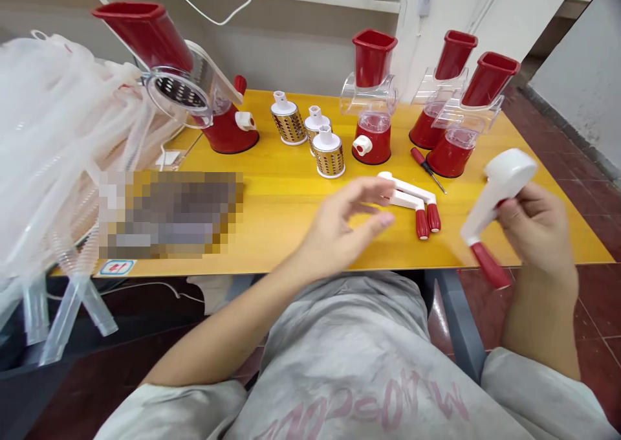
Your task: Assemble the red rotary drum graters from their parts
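My right hand is closed around a white crank handle with a red grip, held up over the table's right part. My left hand hovers above the front edge, fingers apart and nothing in them. Just beyond its fingertips lie two more crank handles, white with red grips. Behind them stands a red rotary grater body with a clear housing. To its left are three metal grater drums with white ends. A screwdriver with a red and black handle lies by the grater bodies on the right.
An assembled rotary grater stands at the back left of the yellow table. Two more grater bodies stand at the right. Clear plastic bags and tubing pile up at the left. A blurred patch hides something on the table.
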`<state>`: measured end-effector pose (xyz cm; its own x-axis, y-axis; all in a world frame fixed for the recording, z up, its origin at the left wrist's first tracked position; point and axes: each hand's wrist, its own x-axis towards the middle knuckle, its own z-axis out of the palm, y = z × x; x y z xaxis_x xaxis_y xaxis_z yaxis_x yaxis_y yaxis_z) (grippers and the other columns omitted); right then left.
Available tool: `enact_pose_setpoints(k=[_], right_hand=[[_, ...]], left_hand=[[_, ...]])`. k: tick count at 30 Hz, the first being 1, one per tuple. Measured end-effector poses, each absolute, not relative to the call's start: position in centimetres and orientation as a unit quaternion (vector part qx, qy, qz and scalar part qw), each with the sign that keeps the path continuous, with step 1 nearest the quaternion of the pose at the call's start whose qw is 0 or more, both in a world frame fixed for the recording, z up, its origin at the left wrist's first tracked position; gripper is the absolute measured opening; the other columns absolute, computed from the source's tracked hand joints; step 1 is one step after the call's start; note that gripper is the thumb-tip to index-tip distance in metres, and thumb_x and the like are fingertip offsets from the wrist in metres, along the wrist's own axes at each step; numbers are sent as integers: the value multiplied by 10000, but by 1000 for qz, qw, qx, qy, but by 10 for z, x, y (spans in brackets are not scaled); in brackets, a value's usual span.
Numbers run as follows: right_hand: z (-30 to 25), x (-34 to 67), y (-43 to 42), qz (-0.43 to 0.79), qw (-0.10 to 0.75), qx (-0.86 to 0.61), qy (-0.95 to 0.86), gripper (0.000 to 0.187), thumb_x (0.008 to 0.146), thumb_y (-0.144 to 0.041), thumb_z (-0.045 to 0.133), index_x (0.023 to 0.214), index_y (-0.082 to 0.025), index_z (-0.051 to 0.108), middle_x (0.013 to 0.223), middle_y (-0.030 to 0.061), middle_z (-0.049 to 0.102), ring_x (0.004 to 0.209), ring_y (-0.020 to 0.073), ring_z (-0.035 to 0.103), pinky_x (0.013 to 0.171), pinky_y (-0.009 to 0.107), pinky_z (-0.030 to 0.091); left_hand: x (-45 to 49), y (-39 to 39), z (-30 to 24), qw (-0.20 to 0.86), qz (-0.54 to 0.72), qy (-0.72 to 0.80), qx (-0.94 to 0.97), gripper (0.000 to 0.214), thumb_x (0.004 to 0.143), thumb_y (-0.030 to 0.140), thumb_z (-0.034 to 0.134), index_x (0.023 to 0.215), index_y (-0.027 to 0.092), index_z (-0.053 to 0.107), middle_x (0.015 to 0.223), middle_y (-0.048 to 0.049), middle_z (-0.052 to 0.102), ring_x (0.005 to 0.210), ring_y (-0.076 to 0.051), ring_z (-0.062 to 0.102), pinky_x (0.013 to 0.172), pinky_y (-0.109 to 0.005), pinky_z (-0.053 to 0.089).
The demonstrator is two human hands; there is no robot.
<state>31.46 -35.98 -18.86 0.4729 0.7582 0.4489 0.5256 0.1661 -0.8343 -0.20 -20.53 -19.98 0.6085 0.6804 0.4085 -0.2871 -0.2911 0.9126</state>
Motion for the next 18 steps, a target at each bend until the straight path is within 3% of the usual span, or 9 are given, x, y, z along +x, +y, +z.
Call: enact_pose_setpoints(k=[1,4,7,10,12,14,16,18], right_hand=[[-190,289,-358,161,602,-598,-504,443,935,-670,1031,1073,-266,909,1025,144,893,866,324,838,786,461,726],[-193,216,-340,351,590,-484,-543,460,1034,-718,947,1144,-272,919,1054,109,904,888,295,857,868,462,771],[-192,183,-320,313,551,-454,-626,485,1156,-708,803,1145,-243,941,1111,112,907,1009,286,860,923,420,741],[-188,217,-315,163,498,-508,-683,319,1143,-553,870,1053,-262,965,1074,85,901,935,250,816,866,384,669],[-187,277,-316,55,483,-598,-637,172,1105,-441,917,1101,-275,963,1072,82,893,900,240,789,834,379,621],[-189,355,-314,-67,477,-708,-517,88,1011,-278,986,1031,-246,907,1103,105,867,910,231,758,884,389,578],[-195,429,-310,-130,453,-785,-402,385,797,-155,1113,796,-243,738,949,69,763,808,192,623,924,410,518],[-204,483,-302,-145,458,-801,-358,677,735,-136,1145,649,-314,498,740,-29,574,696,159,417,864,419,457]], left_hand=[[4,-216,-205,641,372,121,660,534,918,562,1105,1396,448,895,1521,-77,867,1389,-369,857,1129,-512,729],[6,-233,-218,761,294,78,573,736,909,671,1096,1557,434,842,1723,-94,776,1543,-405,801,1164,-468,733],[-10,-236,-217,821,230,120,509,790,1076,697,939,1731,331,693,1730,-172,763,1222,-326,938,1020,-406,779],[-27,-228,-206,844,160,186,477,868,983,734,1019,1590,208,689,1344,-180,920,725,-206,903,629,-237,694],[-36,-220,-198,849,139,207,465,884,814,704,1152,1357,183,689,1012,-95,918,609,-187,851,532,-187,635],[-42,-212,-189,855,132,206,457,907,705,627,1228,1271,193,669,843,-12,851,585,-177,829,529,-187,656],[-46,-207,-180,860,138,203,447,887,678,584,1246,1255,180,706,776,46,772,572,-160,807,509,-186,658],[-48,-206,-171,860,171,219,428,828,679,545,1251,1215,166,746,815,55,756,567,-144,794,453,-171,612]])
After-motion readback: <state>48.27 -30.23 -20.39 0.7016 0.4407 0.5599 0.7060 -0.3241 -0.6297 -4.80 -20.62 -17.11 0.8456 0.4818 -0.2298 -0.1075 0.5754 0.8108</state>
